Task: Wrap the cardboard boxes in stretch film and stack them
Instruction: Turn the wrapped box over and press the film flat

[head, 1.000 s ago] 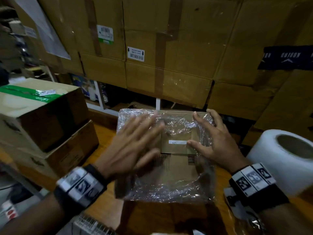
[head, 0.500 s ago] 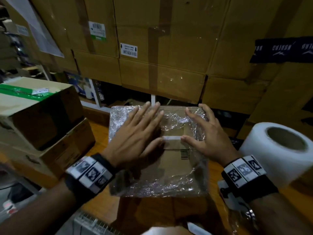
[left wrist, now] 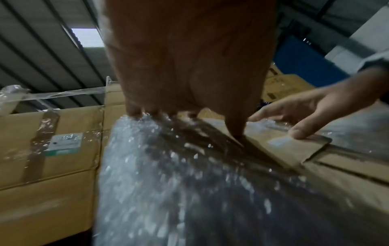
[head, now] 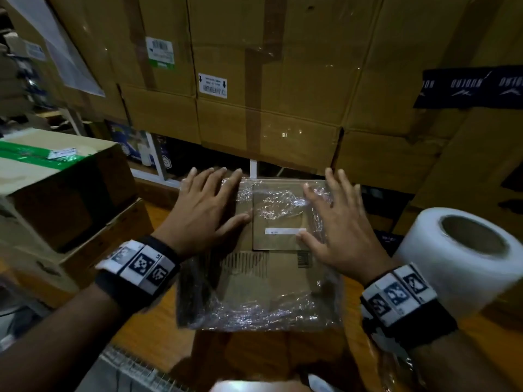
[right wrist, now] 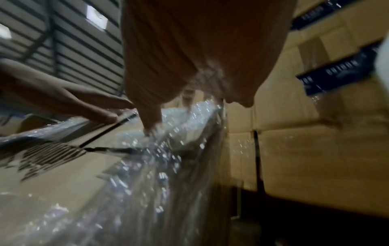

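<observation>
Corrugated roof (left wrist: 42, 50) from wrist views only

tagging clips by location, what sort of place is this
Most likely a warehouse or packing area: large taped cartons stacked behind, a roll of stretch film on the wooden table, and a corrugated metal roof overhead.

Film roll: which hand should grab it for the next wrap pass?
Right, probably. The film roll stands just beside the right hand, on the box's right side. The left hand lies flat on the far left of the box and would have to cross over it.
</observation>
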Available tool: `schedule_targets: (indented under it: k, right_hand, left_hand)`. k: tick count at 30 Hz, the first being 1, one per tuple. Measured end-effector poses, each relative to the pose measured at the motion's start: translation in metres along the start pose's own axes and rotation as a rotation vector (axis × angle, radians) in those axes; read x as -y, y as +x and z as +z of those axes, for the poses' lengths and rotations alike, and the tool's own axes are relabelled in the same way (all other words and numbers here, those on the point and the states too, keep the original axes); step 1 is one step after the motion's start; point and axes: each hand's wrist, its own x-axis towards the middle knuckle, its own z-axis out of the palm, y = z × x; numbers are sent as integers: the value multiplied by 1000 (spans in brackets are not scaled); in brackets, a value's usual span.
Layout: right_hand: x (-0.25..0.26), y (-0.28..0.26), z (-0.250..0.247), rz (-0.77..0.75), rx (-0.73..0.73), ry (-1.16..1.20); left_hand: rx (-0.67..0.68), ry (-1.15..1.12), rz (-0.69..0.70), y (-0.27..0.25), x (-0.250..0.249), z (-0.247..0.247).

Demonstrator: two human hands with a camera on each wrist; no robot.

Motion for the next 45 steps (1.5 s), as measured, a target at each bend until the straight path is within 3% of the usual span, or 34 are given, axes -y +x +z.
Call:
schedule_targets:
  k: [3,8,11,14,18,20,22,24,26,28,30,32,39,42,45]
  right_hand:
    - [25,-11,19,-104,70,-117]
    - [29,-62,35,-310,67,28]
    - [23,-40,22,-169,-87,77]
    - [26,-21,30,-53,-50,11]
    - [30,-61,50,-192,79,89]
    - [25,-84,43,-227,27,237]
    - [17,-101,36,-135,-224,309]
    - [11,-115,34,109,-388,275]
    - [11,-126,38,394,-253,202]
    - [16,-130,47,606,49,191]
    - [24,-126,51,684,221,272]
    - [32,-114,52,713,223,410]
    - [39,-74,34,621,-94,553]
    - [33,-43,12,515,-248,418]
    - [29,-13,-6,393,-255,290]
  left_hand:
    - [-70,-45,23,-1,1,12]
    - [-130,-82,21,-8,5,18]
    - [-168,-100,29,-9,0,19]
    - [-229,-132,38,-11,-4,18]
    - [-240,-168,12,-10,-5,18]
    - [-232,-178,-12,-9,-7,16]
    - [-190,-162,-38,-5,-8,8]
    - [-172,-124,-35,3,-5,-1]
    - [-159,-115,-16,12,-2,-7]
    - [-152,-138,0,17,-2,-9]
    - [-153,-152,-6,18,-2,-7]
    - [-179,-165,-8,15,-2,-6]
    - [-289,-416,-136,-12,23,-15]
    - [-264,-627,-266,-31,30,-4]
    - [-225,-795,-372,-55,20,19]
